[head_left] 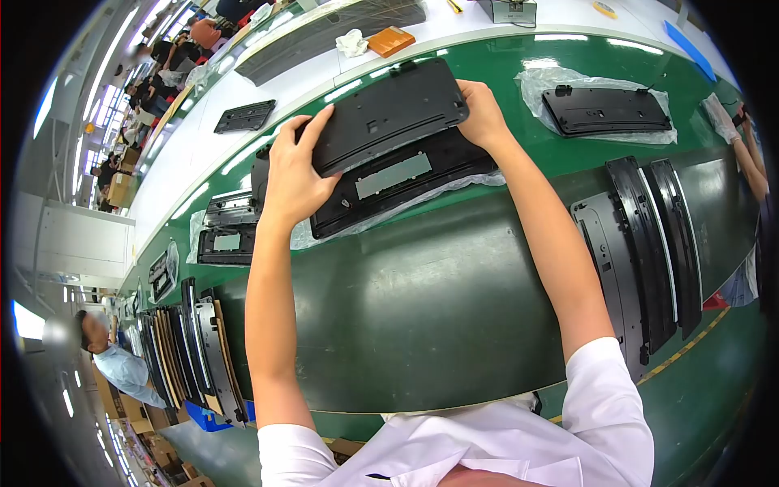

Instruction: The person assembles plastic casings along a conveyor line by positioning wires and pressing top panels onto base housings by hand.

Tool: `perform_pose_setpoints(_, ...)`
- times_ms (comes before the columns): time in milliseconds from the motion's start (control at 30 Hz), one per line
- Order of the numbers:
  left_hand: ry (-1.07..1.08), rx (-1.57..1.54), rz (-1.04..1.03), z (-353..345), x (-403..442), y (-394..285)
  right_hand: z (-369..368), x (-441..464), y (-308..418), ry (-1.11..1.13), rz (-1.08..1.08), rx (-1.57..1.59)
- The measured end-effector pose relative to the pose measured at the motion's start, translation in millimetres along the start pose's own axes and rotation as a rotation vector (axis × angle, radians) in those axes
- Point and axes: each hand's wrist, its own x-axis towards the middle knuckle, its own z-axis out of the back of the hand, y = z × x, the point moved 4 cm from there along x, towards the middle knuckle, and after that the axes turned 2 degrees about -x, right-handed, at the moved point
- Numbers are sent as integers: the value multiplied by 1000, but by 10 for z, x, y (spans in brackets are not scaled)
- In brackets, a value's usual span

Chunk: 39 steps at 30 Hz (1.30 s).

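A flat black plastic panel point(389, 114) is held up and tilted between both my hands. My left hand point(300, 174) grips its left end, with the thumb at the lower edge and fingers over the top. At the right end, my right hand point(484, 118) closes around the edge. Just below lies a second black panel point(333, 213) with a pale grey rectangular plate point(394, 174) in its middle. It rests on clear plastic film point(304, 235), and the held panel covers part of it.
Black panels stand in rows at the right point(637, 243) and left point(187, 341) of the dark work surface point(422, 325). Another panel point(608, 109) lies on film on the green belt point(511, 57). An orange block point(391, 40) sits beyond. Co-workers are at both sides.
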Motion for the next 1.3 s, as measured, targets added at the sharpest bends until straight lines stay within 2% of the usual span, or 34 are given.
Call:
perform_pose_setpoints(33, 27, 48, -19, -27, 35, -25, -4, 6, -86, 0, 0, 3)
perform_pose_setpoints(100, 33, 90, -49, -50, 94, -42, -6, 34, -167, -55, 291, -175)
perform_pose_setpoints(200, 111, 81, -137, -46, 141, -130, 23, 35, -272, -61, 394, 5)
perform_pose_setpoints(233, 111, 82, -131, -37, 157, -151, 11, 86, -340, -56, 395, 8)
perform_pose_setpoints(300, 120, 156, -174, -35, 163, -196, -57, 173, -501, 23, 61, 360)
perform_pose_setpoints(333, 129, 156, -165, -48, 169, -193, -9, 139, -480, 26, 60, 360)
perform_pose_setpoints(400, 106, 160, -164, -57, 179, -185, 133, 48, -298, 14, 334, 37)
perform_pose_setpoints(500, 75, 188, -154, -108, 196, -215, 171, 35, -297, -11, 361, -132)
perform_pose_setpoints(633, 90, 153, -159, -119, 213, -234, 228, 14, -249, -114, 397, -111)
perform_pose_setpoints(733, 107, 143, -169, -140, 216, -267, 222, 45, -311, -36, 405, -156)
perform_pose_setpoints(800, 109, 150, -166, -147, 218, -285, 209, 8, -294, -20, 430, -55)
perform_pose_setpoints(833, 111, 159, -159, -154, 230, -312, 259, 1, -280, -20, 430, -55)
perform_pose_setpoints(1000, 112, 157, -167, -175, 245, -274, 298, 59, -385, 50, 125, 241)
perform_pose_setpoints(1033, 117, 148, -170, -179, 242, -271, 301, 54, -377, 61, 132, 245)
perform_pose_setpoints(1100, 112, 130, -201, -219, 239, -275, 358, -40, -277, -70, 329, 129)
perform_pose_setpoints(1167, 141, 62, -211, -307, 238, -242, 383, 40, -346, 33, 231, 42)
perform_pose_setpoints(1233, 161, 66, -181, -324, 219, -220, 402, -8, -171, 14, 94, 188)
perform_pose_setpoints(1267, 186, 20, -122, -369, 231, -181, 406, 19, -266, 16, 92, 184)
perform_pose_setpoints(1300, 215, -31, -67, -430, 249, -179, 430, 57, -428, 47, 117, 47)
